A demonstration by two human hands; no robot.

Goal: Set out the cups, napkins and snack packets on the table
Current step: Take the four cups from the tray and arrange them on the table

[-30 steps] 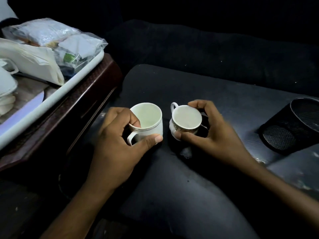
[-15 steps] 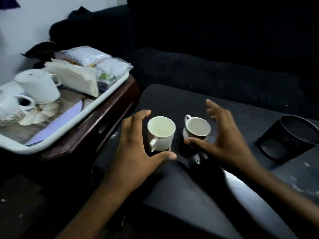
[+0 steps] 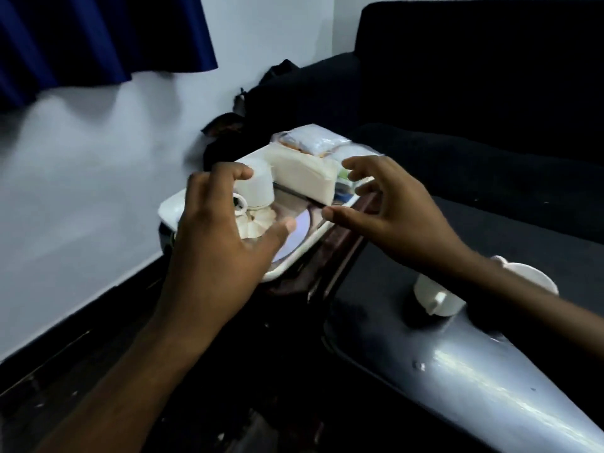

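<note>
Two white cups (image 3: 438, 297) stand on the dark table (image 3: 408, 341) at the right, partly hidden behind my right forearm. A white tray (image 3: 287, 263) on a wooden side table holds an upside-down white cup (image 3: 258, 188) on a saucer, a white napkin stack (image 3: 304, 174) and clear snack packets (image 3: 313, 140) at its far end. My left hand (image 3: 212, 243) hovers open over the tray, fingers spread near the upside-down cup. My right hand (image 3: 389, 207) hovers open near the napkin stack. Neither hand holds anything.
A black sofa (image 3: 474, 93) runs behind the table. A white wall (image 3: 98, 178) and a blue curtain (image 3: 81, 37) fill the left. The wooden side table (image 3: 340, 250) under the tray touches the dark table's left edge.
Both hands let go of the two cups on the dark table and moved left and away to hover over the tray. The view turned left toward the tray.
</note>
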